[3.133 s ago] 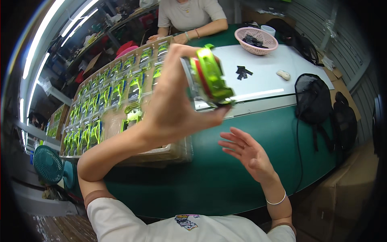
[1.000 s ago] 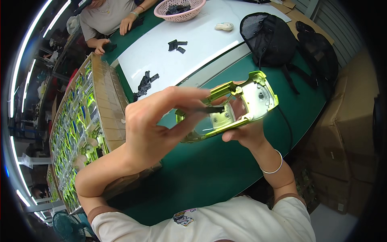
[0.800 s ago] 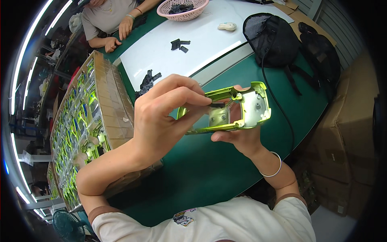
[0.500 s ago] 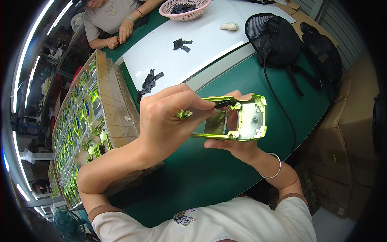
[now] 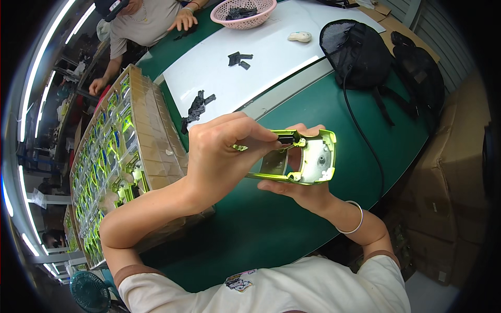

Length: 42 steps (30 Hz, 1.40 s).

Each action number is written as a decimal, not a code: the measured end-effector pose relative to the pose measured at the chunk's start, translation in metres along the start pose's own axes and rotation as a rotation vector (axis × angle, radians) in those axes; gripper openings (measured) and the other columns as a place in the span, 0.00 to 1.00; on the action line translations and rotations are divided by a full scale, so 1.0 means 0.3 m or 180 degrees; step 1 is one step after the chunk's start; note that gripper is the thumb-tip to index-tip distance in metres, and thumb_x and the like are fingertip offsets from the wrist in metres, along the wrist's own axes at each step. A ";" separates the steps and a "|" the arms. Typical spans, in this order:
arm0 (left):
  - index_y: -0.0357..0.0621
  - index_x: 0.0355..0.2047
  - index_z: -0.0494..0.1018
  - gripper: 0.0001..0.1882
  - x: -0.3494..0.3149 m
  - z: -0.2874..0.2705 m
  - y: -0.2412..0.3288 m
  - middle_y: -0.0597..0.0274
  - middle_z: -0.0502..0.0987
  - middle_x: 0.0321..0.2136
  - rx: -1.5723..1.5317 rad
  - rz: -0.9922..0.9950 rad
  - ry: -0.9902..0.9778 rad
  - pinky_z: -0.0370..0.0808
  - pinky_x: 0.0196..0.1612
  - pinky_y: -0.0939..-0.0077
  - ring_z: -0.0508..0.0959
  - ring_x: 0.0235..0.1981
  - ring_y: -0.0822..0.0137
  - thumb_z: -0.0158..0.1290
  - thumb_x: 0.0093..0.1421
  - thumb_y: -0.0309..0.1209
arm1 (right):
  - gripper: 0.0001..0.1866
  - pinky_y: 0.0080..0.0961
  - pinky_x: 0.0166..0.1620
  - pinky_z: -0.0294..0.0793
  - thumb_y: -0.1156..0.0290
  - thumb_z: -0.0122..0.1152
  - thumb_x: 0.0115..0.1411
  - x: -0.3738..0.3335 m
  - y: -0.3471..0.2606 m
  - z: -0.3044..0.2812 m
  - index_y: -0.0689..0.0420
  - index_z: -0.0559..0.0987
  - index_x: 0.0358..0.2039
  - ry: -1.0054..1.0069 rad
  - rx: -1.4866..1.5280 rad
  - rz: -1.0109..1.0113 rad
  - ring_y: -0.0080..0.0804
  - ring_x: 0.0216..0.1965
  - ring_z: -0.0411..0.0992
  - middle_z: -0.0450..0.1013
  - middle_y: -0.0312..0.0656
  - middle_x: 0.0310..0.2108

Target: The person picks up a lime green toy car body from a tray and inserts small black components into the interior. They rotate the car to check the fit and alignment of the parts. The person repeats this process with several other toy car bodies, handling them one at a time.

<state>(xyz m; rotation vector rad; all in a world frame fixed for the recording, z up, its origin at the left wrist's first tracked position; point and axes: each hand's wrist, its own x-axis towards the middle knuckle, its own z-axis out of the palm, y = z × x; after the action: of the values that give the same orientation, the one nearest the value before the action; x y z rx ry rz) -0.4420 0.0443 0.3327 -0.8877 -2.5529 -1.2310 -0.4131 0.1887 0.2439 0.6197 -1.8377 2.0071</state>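
1. Above the green table (image 5: 250,224), a lime-green shell (image 5: 322,151) is held clear of the surface, its hollow inner side turned up toward the wearer.
2. By the right hand (image 5: 308,194) the shell is cradled from beneath: the fingers are hooked over its far edge, the thumb is laid along the near side, and some of the palm is seen through an opening.
3. By the left hand (image 5: 222,151) a small black part (image 5: 287,140) is pinched narrowly between thumb and fingers, against the inside of the shell's far wall; whether it is seated cannot be told.
4. On the white board (image 5: 282,44), black pieces (image 5: 197,109) are heaped at the left end, and a smaller cluster (image 5: 240,60) is scattered farther off, near a pale rounded object (image 5: 299,36).
5. Beyond these, a pink basket (image 5: 242,22) is partly filled with black pieces.
6. At the left, a carton (image 5: 159,138) is packed with green items in clear plastic.
7. Across the table a co-worker (image 5: 146,26) is seen, one hand spread over the table.
8. At the right, a black mesh bag (image 5: 352,55) is rested on the table.
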 end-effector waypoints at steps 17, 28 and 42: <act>0.39 0.34 0.72 0.14 0.034 -0.020 -0.014 0.60 0.73 0.25 0.0290 0.0663 -0.0205 0.72 0.26 0.76 0.77 0.26 0.63 0.58 0.46 0.22 | 0.43 0.31 0.50 0.68 0.68 0.74 0.38 0.015 -0.039 0.005 0.58 0.58 0.51 -0.0092 -0.0152 -0.0055 0.36 0.48 0.65 0.61 0.43 0.45; 0.37 0.34 0.72 0.14 0.019 0.000 -0.075 0.57 0.73 0.32 -0.0970 0.0679 0.0034 0.75 0.34 0.77 0.76 0.32 0.67 0.58 0.46 0.18 | 0.33 0.28 0.36 0.64 0.66 0.76 0.32 0.006 -0.067 0.027 0.60 0.66 0.37 0.0226 -0.1164 -0.0505 0.38 0.33 0.64 0.64 0.44 0.33; 0.43 0.27 0.70 0.11 0.043 -0.021 -0.050 0.66 0.71 0.26 -0.2206 -0.0189 -0.0702 0.70 0.33 0.83 0.71 0.30 0.73 0.61 0.46 0.20 | 0.12 0.16 0.32 0.73 0.78 0.59 0.53 0.048 -0.076 -0.032 0.59 0.73 0.40 0.0162 0.1005 0.0013 0.22 0.30 0.73 0.71 0.41 0.34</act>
<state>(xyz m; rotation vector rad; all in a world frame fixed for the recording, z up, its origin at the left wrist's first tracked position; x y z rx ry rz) -0.4616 0.0379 0.3322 -1.1179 -2.3183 -2.2104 -0.4140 0.1998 0.2704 0.6425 -1.5054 2.3145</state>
